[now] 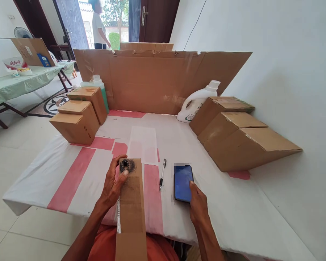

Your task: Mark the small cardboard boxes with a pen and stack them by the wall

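My left hand (112, 183) is closed on the upper end of a long cardboard strip (132, 206), thumb on its face and fingers along its left edge. Near the strip's top is a small hole ringed with black scribble (125, 165); my thumb tip rests just below it. The strip's lower end reaches over my lap. In my right hand (199, 203) a dark-screened smartphone (183, 184) is gripped by its lower right edge, thumb on the front. Between the two hands a black-and-white pen (162, 175) lies on the cloth.
A white sheet of paper (143, 143) lies ahead on the tablecloth (222, 217). Cardboard boxes flank it at left (78, 123) and right (244, 134). A white jug (198, 99) and a green-liquid bottle (103, 92) stand before an upright cardboard panel (152, 79). A person (99, 29) stands in the doorway.
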Motion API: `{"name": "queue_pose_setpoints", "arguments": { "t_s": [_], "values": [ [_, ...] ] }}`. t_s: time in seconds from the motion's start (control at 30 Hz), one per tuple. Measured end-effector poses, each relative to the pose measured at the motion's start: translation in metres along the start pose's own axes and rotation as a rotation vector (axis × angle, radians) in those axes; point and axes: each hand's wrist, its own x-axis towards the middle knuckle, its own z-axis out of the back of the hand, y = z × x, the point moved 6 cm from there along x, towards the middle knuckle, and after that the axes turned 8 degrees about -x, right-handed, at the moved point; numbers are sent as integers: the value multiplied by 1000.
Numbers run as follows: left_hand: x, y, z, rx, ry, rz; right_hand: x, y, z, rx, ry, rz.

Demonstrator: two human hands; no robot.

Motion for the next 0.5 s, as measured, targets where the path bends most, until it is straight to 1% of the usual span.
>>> {"name": "queue_pose_setpoints", "arguments": {
  "t_s": [0.1, 0.23, 0.37, 0.5],
  "values": [
    [2, 5, 3, 0, -10, 14, 3, -2, 4, -181, -31, 24],
    [2, 16, 9, 6, -38, 66, 2, 4, 6, -393, -27, 63],
    [1, 27, 16, 6, -78, 89, 0, 8, 6, -512, -15, 135],
    [-4, 38, 21, -10, -88, 123, -3, 4, 9, -615, -16, 184]
  ]
}}
